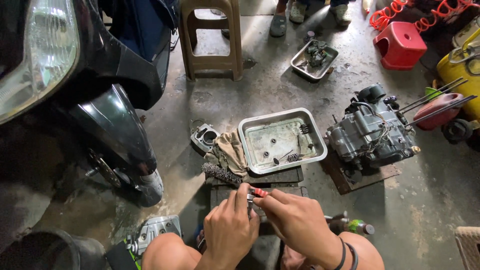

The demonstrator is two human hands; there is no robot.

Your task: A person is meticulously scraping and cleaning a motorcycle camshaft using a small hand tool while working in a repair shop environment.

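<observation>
- My left hand (229, 227) is curled shut around a small metal part (249, 199); most of it is hidden in my fist, so I cannot tell what it is.
- My right hand (295, 220) is pinched together on a red-tipped tool (259, 192), which touches the part just above my knees.
- If the tool slips off the part, I judge it would jab my left fingers, since they sit right against the tip.
- The part is held over the floor, not over the tray (260, 149); a loose piece could drop and roll under the scooter (115, 120).
- The springs (294, 157) in the tray lie near its rim; a knock from my arm could scatter them.
- The wire brush (220, 174) lies just beyond my hands, near enough to snag.
</observation>
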